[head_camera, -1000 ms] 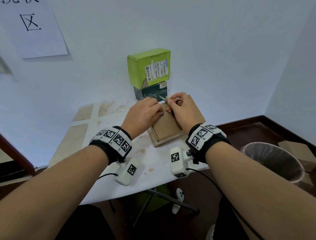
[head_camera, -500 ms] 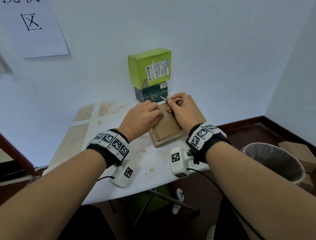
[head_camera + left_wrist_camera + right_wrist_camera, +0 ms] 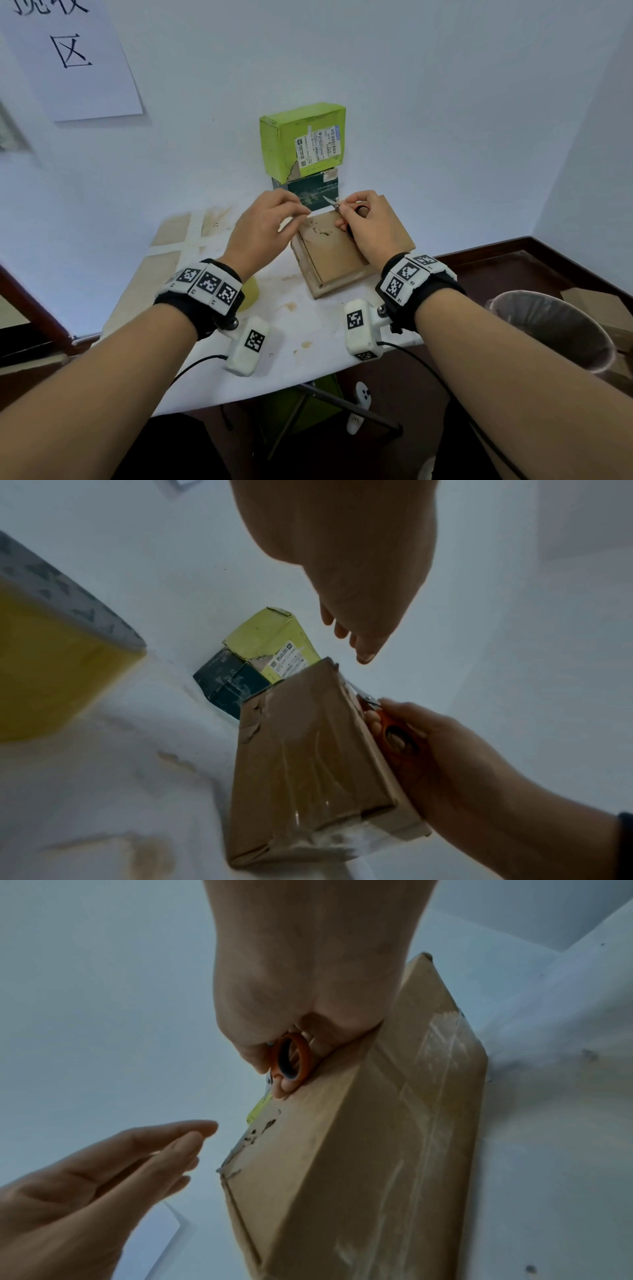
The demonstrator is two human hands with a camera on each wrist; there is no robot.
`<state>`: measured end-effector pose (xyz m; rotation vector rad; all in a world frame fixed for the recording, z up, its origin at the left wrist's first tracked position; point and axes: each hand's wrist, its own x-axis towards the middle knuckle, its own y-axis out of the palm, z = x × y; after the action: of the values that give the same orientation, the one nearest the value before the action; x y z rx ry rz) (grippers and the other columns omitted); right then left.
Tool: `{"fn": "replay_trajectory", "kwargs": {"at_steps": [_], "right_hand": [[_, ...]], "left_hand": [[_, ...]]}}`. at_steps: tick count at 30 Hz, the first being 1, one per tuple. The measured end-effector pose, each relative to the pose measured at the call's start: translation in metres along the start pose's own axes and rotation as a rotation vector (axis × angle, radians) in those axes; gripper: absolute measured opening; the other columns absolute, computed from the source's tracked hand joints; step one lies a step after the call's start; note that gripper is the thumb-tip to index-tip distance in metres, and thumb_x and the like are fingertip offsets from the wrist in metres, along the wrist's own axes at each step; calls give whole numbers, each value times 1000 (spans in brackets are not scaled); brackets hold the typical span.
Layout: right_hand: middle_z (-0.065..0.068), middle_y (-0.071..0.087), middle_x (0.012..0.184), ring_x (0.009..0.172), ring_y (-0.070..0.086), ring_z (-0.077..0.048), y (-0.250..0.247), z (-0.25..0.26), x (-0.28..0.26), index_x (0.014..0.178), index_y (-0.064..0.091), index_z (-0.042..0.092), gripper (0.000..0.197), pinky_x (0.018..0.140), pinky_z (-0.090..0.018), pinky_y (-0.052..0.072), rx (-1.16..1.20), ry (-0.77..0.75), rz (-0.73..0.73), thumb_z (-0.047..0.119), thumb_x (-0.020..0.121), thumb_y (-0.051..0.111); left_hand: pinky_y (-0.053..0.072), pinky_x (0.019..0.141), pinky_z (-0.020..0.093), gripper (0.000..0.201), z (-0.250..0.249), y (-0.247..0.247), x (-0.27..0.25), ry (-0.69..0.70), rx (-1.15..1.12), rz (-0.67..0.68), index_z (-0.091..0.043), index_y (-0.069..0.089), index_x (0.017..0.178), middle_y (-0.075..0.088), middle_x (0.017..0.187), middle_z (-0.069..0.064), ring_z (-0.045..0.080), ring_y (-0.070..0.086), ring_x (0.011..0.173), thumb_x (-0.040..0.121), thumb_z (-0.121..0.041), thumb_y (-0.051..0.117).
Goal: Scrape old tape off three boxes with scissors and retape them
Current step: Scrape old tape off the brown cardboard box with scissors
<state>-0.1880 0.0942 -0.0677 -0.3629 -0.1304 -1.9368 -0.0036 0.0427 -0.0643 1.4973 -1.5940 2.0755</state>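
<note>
Scissors [image 3: 334, 205] mostly hidden inside right hand [image 3: 368, 228] over brown box [image 3: 337, 255].

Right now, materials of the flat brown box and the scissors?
Flat brown box: looks like kraft cardboard, matte, with scuffed torn fibres on top and glossy clear tape along its edges. Scissors: shiny metal blades, orange handle loops, probably plastic; held in the right hand.

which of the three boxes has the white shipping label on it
The green box, stacked on the dark box against the wall. The brown box under the right hand shows only tape residue.
</note>
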Motion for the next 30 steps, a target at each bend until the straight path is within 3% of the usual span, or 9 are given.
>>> {"fn": "replay_trajectory", "kwargs": {"at_steps": [6,11,15,19,22,25,27,30], "right_hand": [[-10,70,92,64,59,-2,0,-1,1,111,55,9,19,55,-3,41,2,3,7,18,94,56],[-7,70,86,64,60,-2,2,-3,2,107,56,12,15,60,-7,45,-23,2,2,20,94,57],[-6,70,86,65,60,-1,0,0,1,108,55,11,17,58,-4,42,-29,1,10,20,94,56],[-7,69,86,66,60,-2,-1,0,1,110,55,10,18,56,-2,40,-28,-9,17,20,95,55],[-6,70,85,65,59,-1,0,-2,2,108,55,12,16,55,-3,39,-40,-12,14,21,94,56],[-5,70,84,67,60,-4,1,-5,4,107,55,14,15,64,-12,44,-35,-2,15,22,94,56],[-4,70,84,68,61,-4,2,-6,4,106,55,15,15,68,-17,45,-33,8,19,23,94,56],[-1,70,83,69,61,-4,-2,-5,3,108,54,15,16,70,-17,47,-22,4,41,22,95,55]], "left_hand": [[36,77,20,39,-2,4,-7,202,98,203,-20,68,116,57,105,3,17,50,88,92,-44,49],[43,76,33,36,-2,4,-10,200,100,205,-25,71,112,57,101,2,21,53,87,93,-44,48],[34,78,28,36,-3,5,-11,208,142,225,-30,69,116,54,103,2,19,51,90,96,-42,42],[36,80,31,36,-3,6,-10,185,121,244,-31,67,120,53,107,2,20,51,93,96,-42,42],[41,95,38,50,-4,2,-8,-38,2,250,-31,48,139,45,129,2,16,46,113,92,-49,51],[30,107,26,67,-13,-1,-7,-407,-288,415,-33,29,148,30,147,-7,8,32,133,90,-48,58],[32,104,22,63,-18,1,-8,-583,-532,471,-38,34,145,35,147,-13,1,35,130,89,-44,62],[41,85,15,59,-22,5,-12,-690,-768,443,-41,41,139,50,134,-10,-8,46,114,88,-31,69]]}}
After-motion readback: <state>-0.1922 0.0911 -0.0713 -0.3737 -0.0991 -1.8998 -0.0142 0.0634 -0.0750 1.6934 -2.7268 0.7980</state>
